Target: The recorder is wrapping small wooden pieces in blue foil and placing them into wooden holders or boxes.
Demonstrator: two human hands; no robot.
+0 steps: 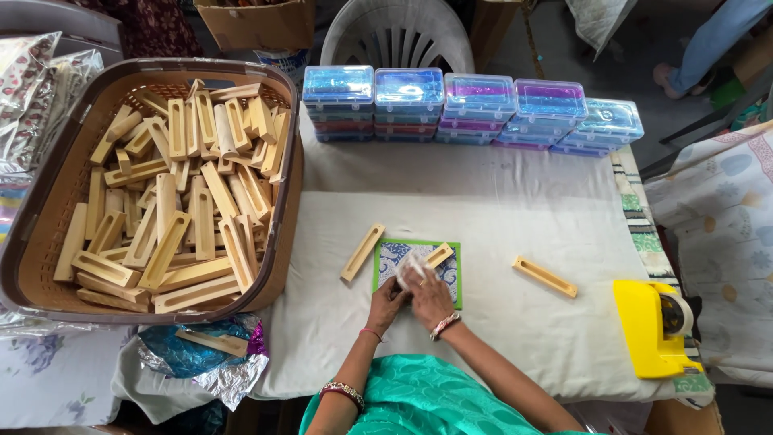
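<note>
Wooden block (439, 255), pale and slotted, lies on a green-edged patterned sheet (419, 274) at mid-table. Both hands press together over it: right hand (429, 294) pinches a small white piece on the block, left hand (386, 300) braces beside. Steady, even pressure with the sheet kept flat seems wise.

This looks like a little home workshop where things are made and packed by hand. A big brown basket (283, 201) is full of the same wooden pieces (173, 193), and see-through plastic boxes (471, 109) sit in neat stacks on a table (523, 322) covered with white cloth. A yellow tape holder (652, 326) waits at the side.
</note>
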